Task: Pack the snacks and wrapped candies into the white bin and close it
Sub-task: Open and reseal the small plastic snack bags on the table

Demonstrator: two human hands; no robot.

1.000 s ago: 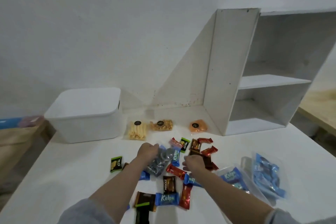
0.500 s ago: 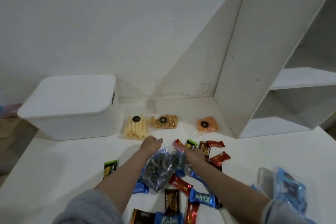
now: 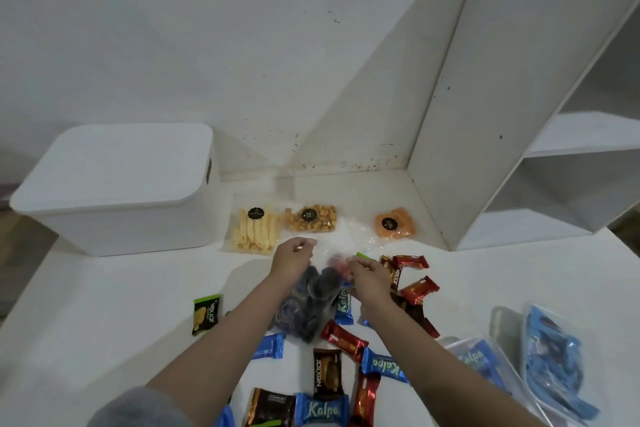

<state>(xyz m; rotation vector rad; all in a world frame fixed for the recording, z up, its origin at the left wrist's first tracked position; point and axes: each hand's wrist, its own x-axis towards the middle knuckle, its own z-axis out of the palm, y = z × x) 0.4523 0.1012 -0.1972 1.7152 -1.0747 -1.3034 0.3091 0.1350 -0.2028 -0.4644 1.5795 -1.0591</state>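
Note:
The white bin (image 3: 114, 218) stands at the back left of the table with its lid (image 3: 121, 163) on. My left hand (image 3: 292, 258) and my right hand (image 3: 369, 276) each pinch the top edge of a clear bag of dark round cookies (image 3: 311, 305) in the middle of the table. Several wrapped candies lie scattered around it, among them a green Nextar (image 3: 206, 314), a red bar (image 3: 419, 289) and a blue Kalpa (image 3: 322, 409). Behind them lie bags of yellow sticks (image 3: 254, 232), golden nuggets (image 3: 311, 218) and an orange snack (image 3: 394, 222).
A white shelf unit (image 3: 519, 114) stands at the back right against the wall. Two clear packs holding blue-wrapped sweets (image 3: 554, 360) lie at the right front. The table's left edge runs close to the bin.
The camera has moved closer and tilted down. Both hands have shifted from the heap of candies to the top of the cookie bag and raised its edge.

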